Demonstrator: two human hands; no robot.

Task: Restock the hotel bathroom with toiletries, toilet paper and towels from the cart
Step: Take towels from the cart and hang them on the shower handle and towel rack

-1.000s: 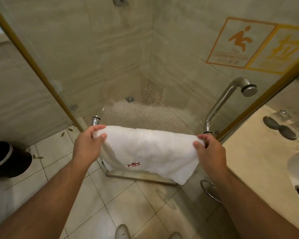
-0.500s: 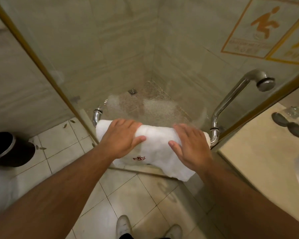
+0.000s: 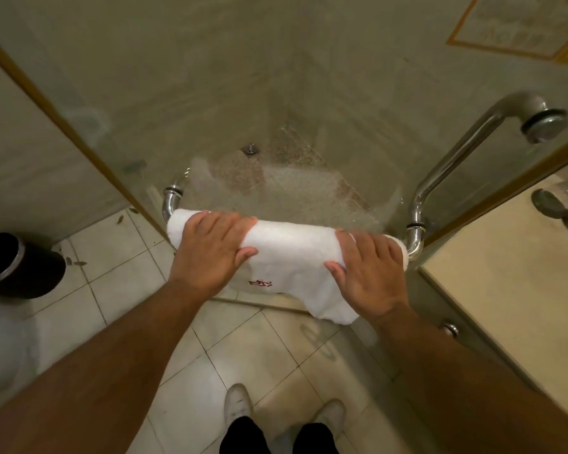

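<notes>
- A glass shower door (image 3: 276, 93) fills most of the view, with a gold-coloured frame strip (image 3: 63, 132) on its left edge and an orange-bordered sticker (image 3: 512, 24) at the upper right.
- A beige vanity counter (image 3: 492, 283) is seen at the right, and a black waste bin (image 3: 17, 267) at the left on the pale floor tiles (image 3: 118, 283).
- A white towel (image 3: 292, 253) is draped over the chrome towel bar (image 3: 171, 204) fixed low on the door, its free end hanging down on the near side, lower toward the right.
- The towel is seen to be thick and fluffy, with a small red embroidered mark (image 3: 260, 283) on the hanging face.
- The left hand (image 3: 210, 250) is laid palm-down on the towel's left part, fingers spread and curled loosely over the top of the bar; nothing is clenched.
- The right hand (image 3: 368, 273) is laid flat on the towel's right part in the same loose way, fingers extended, not closed on it.
- Compared with one second earlier, the towel is no longer held stretched by its upper corners; it has been laid on the bar.
- Since half a second ago the hands have been spread slightly further apart along the towel.
- White shoes (image 3: 240, 404) are visible at the bottom edge.
</notes>
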